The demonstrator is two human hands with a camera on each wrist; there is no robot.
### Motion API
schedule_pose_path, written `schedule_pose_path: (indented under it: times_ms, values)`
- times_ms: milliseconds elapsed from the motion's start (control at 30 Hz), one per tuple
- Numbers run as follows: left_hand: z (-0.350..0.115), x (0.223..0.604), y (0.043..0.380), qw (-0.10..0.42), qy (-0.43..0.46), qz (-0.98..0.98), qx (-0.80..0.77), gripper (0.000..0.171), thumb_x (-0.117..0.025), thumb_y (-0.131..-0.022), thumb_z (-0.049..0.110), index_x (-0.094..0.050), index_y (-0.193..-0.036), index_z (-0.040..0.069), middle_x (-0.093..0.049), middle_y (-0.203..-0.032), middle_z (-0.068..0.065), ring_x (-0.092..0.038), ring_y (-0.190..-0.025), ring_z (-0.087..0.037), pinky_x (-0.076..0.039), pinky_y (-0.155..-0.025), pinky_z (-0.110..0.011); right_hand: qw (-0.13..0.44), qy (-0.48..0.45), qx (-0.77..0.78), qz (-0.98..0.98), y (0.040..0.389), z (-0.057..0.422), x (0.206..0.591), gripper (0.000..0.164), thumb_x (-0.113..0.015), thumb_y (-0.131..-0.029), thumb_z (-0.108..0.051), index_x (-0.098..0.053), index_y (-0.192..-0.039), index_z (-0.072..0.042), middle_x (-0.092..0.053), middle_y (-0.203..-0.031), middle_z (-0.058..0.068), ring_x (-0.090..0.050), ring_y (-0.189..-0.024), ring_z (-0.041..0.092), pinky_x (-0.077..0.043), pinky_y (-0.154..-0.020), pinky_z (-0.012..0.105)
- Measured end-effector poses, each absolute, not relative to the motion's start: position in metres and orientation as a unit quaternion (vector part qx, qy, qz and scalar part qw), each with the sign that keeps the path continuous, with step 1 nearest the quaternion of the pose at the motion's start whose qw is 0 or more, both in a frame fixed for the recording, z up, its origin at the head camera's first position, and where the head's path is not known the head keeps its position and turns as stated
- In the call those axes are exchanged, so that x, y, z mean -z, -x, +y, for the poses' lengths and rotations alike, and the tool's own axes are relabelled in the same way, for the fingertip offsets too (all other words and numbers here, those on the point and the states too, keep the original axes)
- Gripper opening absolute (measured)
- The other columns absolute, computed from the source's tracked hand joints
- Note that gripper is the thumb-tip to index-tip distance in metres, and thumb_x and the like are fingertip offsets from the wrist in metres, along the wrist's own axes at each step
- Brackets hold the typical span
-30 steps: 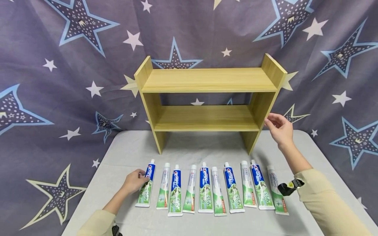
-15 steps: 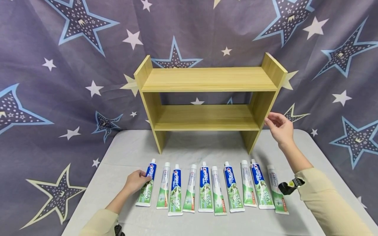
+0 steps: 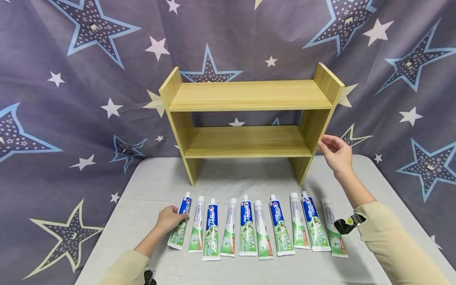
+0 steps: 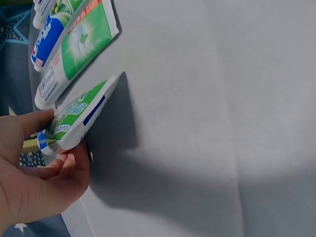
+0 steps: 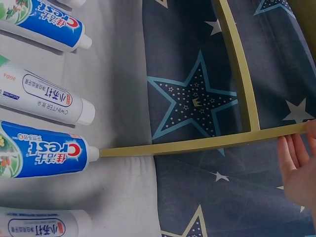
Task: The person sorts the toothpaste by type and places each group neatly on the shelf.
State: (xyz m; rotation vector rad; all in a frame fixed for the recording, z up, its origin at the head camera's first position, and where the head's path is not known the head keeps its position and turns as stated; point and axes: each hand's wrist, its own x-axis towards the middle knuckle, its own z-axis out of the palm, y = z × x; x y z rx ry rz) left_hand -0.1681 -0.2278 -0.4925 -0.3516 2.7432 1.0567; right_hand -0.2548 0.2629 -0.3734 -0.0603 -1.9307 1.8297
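At the left end of a row of toothpaste tubes, my left hand (image 3: 169, 219) pinches a blue, white and green Crest tube (image 3: 178, 234) between thumb and fingers. In the left wrist view that tube (image 4: 79, 111) is tilted and casts a shadow on the cloth; whether its crimped end touches the table I cannot tell. My right hand (image 3: 337, 155) holds the outer side panel of the two-tier wooden shelf (image 3: 249, 148) at its right. The right wrist view shows the fingers (image 5: 292, 153) against the edge of this panel.
Several more tubes lie in the row, blue Crest ones (image 3: 248, 229) alternating with white-and-green ones (image 3: 263, 231), caps toward the shelf. Pale cloth covers the table (image 3: 142, 198). Behind the shelf hangs a star-patterned curtain (image 3: 117, 79).
My left hand has moved slightly right with the Crest tube, whose cap end leans closer to its neighbour and whose lower end has lifted or turned a little. The right hand stays at the shelf.
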Motion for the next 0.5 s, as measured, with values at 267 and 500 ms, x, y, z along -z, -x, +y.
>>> schedule_pose_path:
  times_ms: [267,500]
  values:
    - [-0.224,0.484,0.169,0.099,0.121,0.931,-0.331,0.031,-0.073,-0.079,0.020,-0.060,-0.085,-0.007,-0.060,-0.071,-0.012,-0.056,-0.060,-0.016,-0.050,-0.052,-0.023,0.236,0.025,-0.663,-0.710,0.254,0.263,0.372,0.028,-0.065,-0.085,0.005,-0.063,-0.085,-0.022,-0.066,-0.075,-0.021,-0.062,-0.069,-0.009,-0.053,-0.065,0.004]
    - [-0.222,0.472,0.170,0.124,0.116,0.935,-0.313,0.031,-0.074,-0.078,0.020,-0.057,-0.084,-0.006,-0.059,-0.075,-0.013,-0.056,-0.067,-0.019,-0.050,-0.057,-0.024,0.231,0.027,-0.648,-0.725,0.253,0.264,0.373,0.023,-0.065,-0.086,0.002,-0.063,-0.089,-0.021,-0.065,-0.076,-0.023,-0.062,-0.070,-0.011,-0.053,-0.066,0.004]
